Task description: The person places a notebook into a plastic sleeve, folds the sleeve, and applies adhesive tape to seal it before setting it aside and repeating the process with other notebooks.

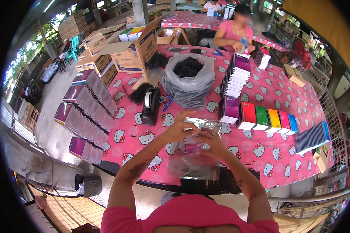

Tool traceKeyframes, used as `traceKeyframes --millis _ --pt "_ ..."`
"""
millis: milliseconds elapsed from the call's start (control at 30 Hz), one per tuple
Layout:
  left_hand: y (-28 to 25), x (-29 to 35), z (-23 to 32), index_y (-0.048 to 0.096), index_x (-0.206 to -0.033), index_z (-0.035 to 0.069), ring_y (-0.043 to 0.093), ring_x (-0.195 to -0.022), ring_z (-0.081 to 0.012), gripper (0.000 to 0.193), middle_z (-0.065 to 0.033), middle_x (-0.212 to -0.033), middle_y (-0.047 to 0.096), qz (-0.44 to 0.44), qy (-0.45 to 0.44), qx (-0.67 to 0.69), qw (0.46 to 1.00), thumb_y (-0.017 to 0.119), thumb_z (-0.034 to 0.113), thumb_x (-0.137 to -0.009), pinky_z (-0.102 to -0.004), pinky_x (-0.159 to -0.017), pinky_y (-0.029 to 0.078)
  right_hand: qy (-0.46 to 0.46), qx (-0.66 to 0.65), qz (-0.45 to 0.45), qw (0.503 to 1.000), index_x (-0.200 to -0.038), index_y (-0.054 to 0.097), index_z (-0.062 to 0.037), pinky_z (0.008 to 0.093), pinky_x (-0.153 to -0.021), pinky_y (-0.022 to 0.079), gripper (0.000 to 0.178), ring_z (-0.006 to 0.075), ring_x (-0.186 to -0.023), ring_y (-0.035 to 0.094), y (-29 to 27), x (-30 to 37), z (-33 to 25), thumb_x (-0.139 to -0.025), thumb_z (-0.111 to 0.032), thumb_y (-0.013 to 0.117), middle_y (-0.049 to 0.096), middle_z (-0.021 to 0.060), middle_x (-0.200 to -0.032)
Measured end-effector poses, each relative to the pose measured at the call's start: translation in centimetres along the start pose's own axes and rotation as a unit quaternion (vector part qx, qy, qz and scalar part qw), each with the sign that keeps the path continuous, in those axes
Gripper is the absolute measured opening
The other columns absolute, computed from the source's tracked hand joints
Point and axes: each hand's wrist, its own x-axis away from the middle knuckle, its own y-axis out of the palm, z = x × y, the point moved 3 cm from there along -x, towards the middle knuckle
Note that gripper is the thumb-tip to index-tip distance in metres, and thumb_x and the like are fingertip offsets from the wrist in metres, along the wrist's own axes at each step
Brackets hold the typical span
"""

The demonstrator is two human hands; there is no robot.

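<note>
Left hand [181,131] and right hand [210,140] contact clear plastic [193,149] near the front edge of the counter [233,180], fingers bent; grip closure cannot be determined. Exposed pink cloth [243,157] flanks both. Carton [127,58], left rear, bears dark print.

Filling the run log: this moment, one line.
left hand: on shiny plastic | right hand: on same plastic | purple item: beneath hands, inside or under plastic unclear | nearby: black tape dispenser, plastic bag

Fingers [207,134] partly hide the purple item [191,145]; the object [244,42] a co-worker [230,32] holds is too small to tell.
</note>
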Motion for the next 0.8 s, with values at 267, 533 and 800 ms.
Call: traceKeyframes --millis 267,533,800 --pt "3.0 0.6 -1.2 0.028 -0.151 0.014 0.034 -0.136 -0.0420 0.093 -0.0266 -0.150 0.033 0.073 -0.172 0.078 0.979 0.078 0.023 -0.074 -0.0494 -0.110 0.034 0.055 -0.107 0.025 0.992 -0.128 0.065 -0.0191 0.0496 -0.113 0.029 0.054 0.0360 -0.142 0.029 0.8 0.8 -0.9 -0.077 -0.033 0.077 0.023 0.0104 -0.158" --pt "4.0 1.7 -2.5 0.031 -0.149 0.003 0.051 -0.118 -0.0238 0.083 -0.0147 -0.126 0.055 0.010 -0.310 0.393 0.866 0.075 0.028 -0.084 -0.0367 -0.098 0.044 0.217 -0.608 0.132 0.752 -0.126 0.065 -0.0126 0.0398 -0.108 0.034 0.040 0.0215 -0.129 0.045 3.0 -1.0 7.4 -0.087 -0.019 0.065 0.052 0.0038 -0.136" --pt "4.2 5.2 -1.8 0.049 -0.139 -0.001 0.060 -0.112 -0.0201 0.057 -0.0117 -0.123 0.062 0.068 -0.275 0.356 0.891 0.071 0.019 -0.090 -0.0336 -0.097 0.046 0.228 -0.492 -0.100 0.834 -0.129 0.060 -0.0044 0.0341 -0.102 0.040 0.041 0.0153 -0.121 0.052 3.3 -2.7 6.5 -0.092 -0.021 0.067 0.058 0.0073 -0.129"
